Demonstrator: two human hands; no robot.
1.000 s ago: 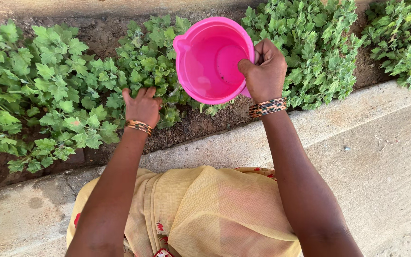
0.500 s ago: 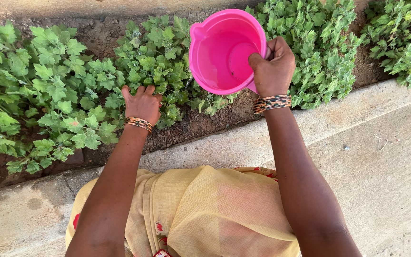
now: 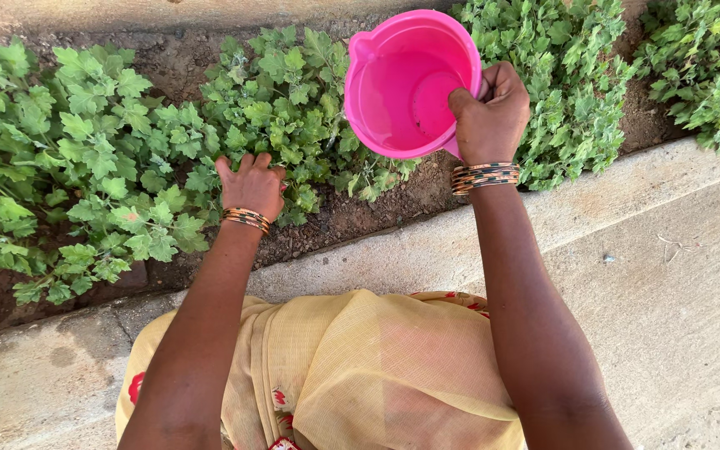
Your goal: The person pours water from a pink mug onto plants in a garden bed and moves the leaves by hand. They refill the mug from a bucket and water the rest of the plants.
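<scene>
While the right hand (image 3: 492, 117) is gripping a pink jug (image 3: 410, 83) at upper centre, watering is under way.
Left hand (image 3: 252, 185) is resting spread on leaves (image 3: 85, 150); next probably calls for tipping over soil (image 3: 377, 208).

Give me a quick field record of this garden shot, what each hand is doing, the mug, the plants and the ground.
Right hand: grips the rim of a pink plastic mug
Mug: tilted, held above the plants, inside looks empty
Left hand: fingers down among the green leafy plants
Bed: brown soil
Foreground: concrete edge, yellow cloth over the lap
</scene>
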